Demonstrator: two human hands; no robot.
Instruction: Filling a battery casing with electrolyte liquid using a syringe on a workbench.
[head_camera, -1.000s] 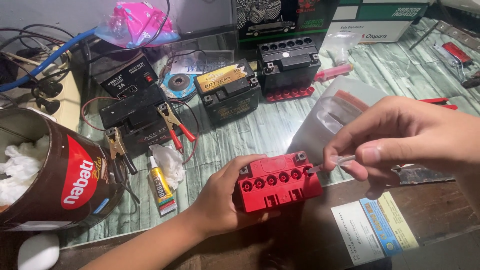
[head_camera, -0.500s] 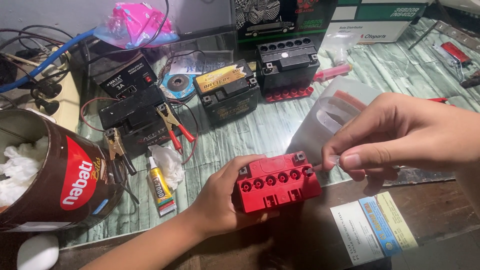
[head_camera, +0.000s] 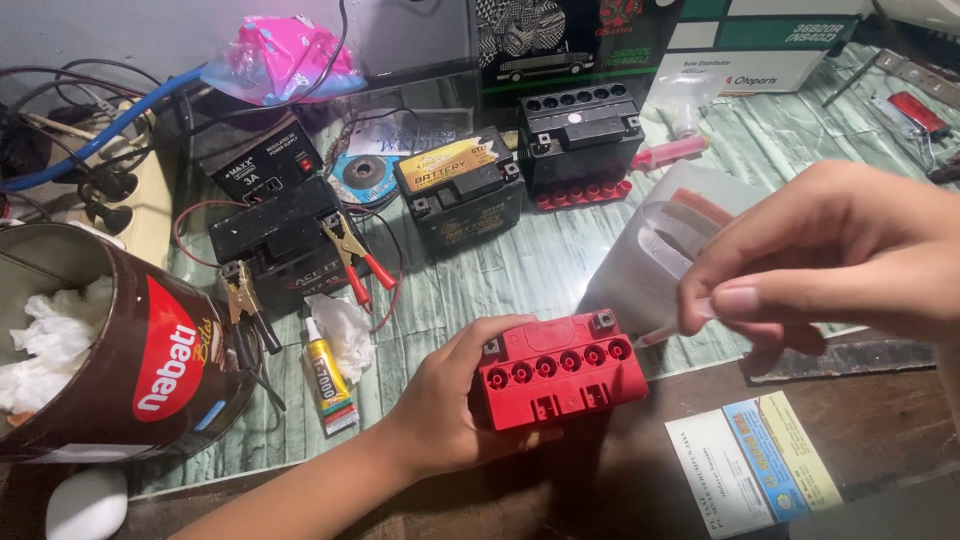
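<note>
My left hand (head_camera: 445, 400) grips the left side of a small red battery (head_camera: 558, 368) that stands on the table near the front edge; its top shows a row of several round filler holes. My right hand (head_camera: 830, 255) hovers just right of the battery, fingers pinched on a thin clear dropper (head_camera: 668, 330) whose tip points down at the rightmost hole. Behind that hand stands a translucent plastic container (head_camera: 645, 255) with a red piece inside.
Further back sit a black battery with open holes (head_camera: 580, 135), a black battery with a yellow label (head_camera: 460, 190), and a black battery with clamps (head_camera: 285, 245). A glue tube (head_camera: 327, 375) and a brown tin with tissue (head_camera: 110, 350) lie left. A leaflet (head_camera: 755, 465) lies right.
My right hand has shifted slightly, bringing the dropper tip closer to the battery's right end. The left hand and the battery have stayed in place.
</note>
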